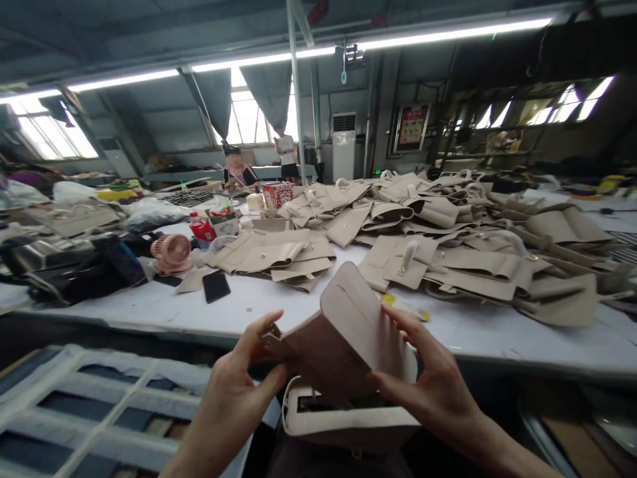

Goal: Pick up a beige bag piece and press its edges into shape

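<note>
Both hands hold a beige handbag piece [343,332] with a rounded flap, tilted up before me. My left hand [243,378] pinches its left edge, where a small metal-looking fitting [273,336] shows between thumb and fingers. With thumb in front and fingers behind, my right hand [428,372] grips the right edge. Just below, between my wrists, a pale bag body [348,419] with an open, rounded rim sits low near my lap. Whether the piece is joined to that body is hidden.
Stacks of beige bag pieces [478,259] cover the white table [149,309]. A dark phone [215,287], a pink fan [172,253] and a yellow-and-clear packet [405,307] lie there. A white slatted rack [114,411] stands lower left. Two people [239,174] are at the back.
</note>
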Demonstrator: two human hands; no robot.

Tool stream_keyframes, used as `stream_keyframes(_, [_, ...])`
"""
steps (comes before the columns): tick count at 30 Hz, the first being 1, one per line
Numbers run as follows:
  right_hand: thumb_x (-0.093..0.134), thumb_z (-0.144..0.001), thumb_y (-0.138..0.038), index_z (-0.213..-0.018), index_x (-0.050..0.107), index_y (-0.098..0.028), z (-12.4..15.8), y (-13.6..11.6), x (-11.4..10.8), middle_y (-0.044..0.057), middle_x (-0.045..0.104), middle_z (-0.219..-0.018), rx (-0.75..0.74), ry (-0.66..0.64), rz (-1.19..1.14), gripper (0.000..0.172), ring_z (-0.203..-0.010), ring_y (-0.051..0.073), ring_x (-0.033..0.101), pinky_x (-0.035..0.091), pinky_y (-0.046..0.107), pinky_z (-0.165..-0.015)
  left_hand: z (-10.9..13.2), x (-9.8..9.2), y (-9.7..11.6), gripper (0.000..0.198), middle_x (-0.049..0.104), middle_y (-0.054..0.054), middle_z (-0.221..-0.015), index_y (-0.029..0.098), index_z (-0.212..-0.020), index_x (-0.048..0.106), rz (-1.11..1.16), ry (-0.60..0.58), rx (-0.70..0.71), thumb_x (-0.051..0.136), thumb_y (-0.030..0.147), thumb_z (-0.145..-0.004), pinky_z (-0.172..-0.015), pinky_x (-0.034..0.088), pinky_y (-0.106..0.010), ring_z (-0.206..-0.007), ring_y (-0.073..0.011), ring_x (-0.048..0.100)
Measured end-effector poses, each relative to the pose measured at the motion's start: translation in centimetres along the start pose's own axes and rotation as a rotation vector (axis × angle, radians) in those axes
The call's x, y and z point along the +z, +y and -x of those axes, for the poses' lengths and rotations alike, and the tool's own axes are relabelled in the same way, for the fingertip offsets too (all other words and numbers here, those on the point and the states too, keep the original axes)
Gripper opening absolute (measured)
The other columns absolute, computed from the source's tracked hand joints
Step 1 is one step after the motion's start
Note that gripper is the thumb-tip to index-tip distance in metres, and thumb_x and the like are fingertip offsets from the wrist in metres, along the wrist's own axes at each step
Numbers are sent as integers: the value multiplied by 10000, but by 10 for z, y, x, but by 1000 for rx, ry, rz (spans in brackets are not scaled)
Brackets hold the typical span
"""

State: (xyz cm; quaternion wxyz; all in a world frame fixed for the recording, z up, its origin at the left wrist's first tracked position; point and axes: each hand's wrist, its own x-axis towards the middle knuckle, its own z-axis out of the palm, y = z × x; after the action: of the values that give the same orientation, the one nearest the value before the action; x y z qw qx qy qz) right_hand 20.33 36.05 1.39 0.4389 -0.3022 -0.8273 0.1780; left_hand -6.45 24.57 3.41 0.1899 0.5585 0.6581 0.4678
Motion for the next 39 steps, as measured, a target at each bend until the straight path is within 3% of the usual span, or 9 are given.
stream_keyframes(2, [734, -784, -303, -1421, 392, -274, 4, 5, 5, 55, 567, -1354, -8, -3, 11, 723, -1212, 235, 561, 494, 366, -1041, 2, 8, -9, 466, 749, 52, -989, 325, -1287, 482, 57, -17, -43, 670, 319, -861, -857, 552, -246, -937, -162, 714])
stream_keyframes(8, [682, -811, -284, -1425, 374, -255, 8, 16, 14, 72, 557, -1359, -36, -79, 52, 688, -1260, 238, 538, 502, 346, -1042, 14, 26, -32, 373, 717, 77, -1066, 336, -1209, 484, 15, 36, -121, 633, 269, -874, -888, 505, -240, -1015, -143, 674])
stream_keyframes(15, [669, -824, -267, -1456, 341, -211, 18, 35, 16, 122, 524, -1384, -125, -208, 141, 714, -1276, 270, 517, 496, 427, -1062, 25, 57, -62, 264, 695, 7, -1026, 287, -1077, 594, -134, 110, -158, 632, 447, -870, -867, 510, -360, -983, -225, 650])
stream_keyframes(19, [615, -838, -218, -1487, 316, -205, 21, 39, 13, 134, 521, -1403, -194, -292, 278, 715, -1272, 292, 520, 508, 487, -1035, 30, 69, -81, 222, 657, -62, -1107, 263, -943, 695, -201, 115, -50, 637, 462, -863, -945, 507, -457, -1089, -286, 599])
stream_keyframes(23, [578, -862, -216, -1514, 316, -216, 19, 35, 10, 142, 427, -1496, -277, -343, 431, 703, -1260, 315, 533, 535, 492, -982, 30, 70, -83, 89, 597, -71, -1267, 280, -870, 746, -277, 21, -8, 673, 312, -831, -1018, 479, -507, -1218, -319, 529])
stream_keyframes(28, [547, -882, -185, -1482, 388, -181, 15, 32, 11, 137, 568, -1352, -454, -349, 495, 621, -1149, 291, 603, 552, 428, -913, 30, 75, -75, 257, 598, -78, -1308, 310, -976, 762, -326, -65, 33, 670, 183, -772, -1097, 404, -573, -1268, -348, 502])
stream_keyframes(32, [541, -887, -214, -1444, 435, -110, 13, 39, 15, 168, 579, -1328, -504, -349, 550, 576, -1072, 290, 630, 556, 404, -853, 38, 82, -91, 264, 525, -99, -1412, 259, -1020, 725, -203, 4, -105, 681, 236, -760, -1118, 372, -571, -1333, -356, 448])
stream_keyframes(37, [505, -899, -136, -1410, 477, -73, 14, 44, 16, 176, 617, -1303, -662, -295, 645, 515, -1107, 307, 612, 500, 417, -852, 61, 84, -122, 471, 558, -114, -1388, 231, -1202, 613, 274, 242, -395, 649, 503, -820, -1148, 356, -506, -1336, -327, 473])
stream_keyframes(39, [470, -887, -98, -1394, 501, -81, 15, 38, 17, 162, 630, -1300, -719, -309, 666, 507, -1076, 313, 630, 497, 434, -827, 70, 85, -131, 545, 584, -120, -1365, 217, -1257, 582, 431, 260, -521, 569, 597, -867, -1128, 394, -489, -1329, -320, 488])
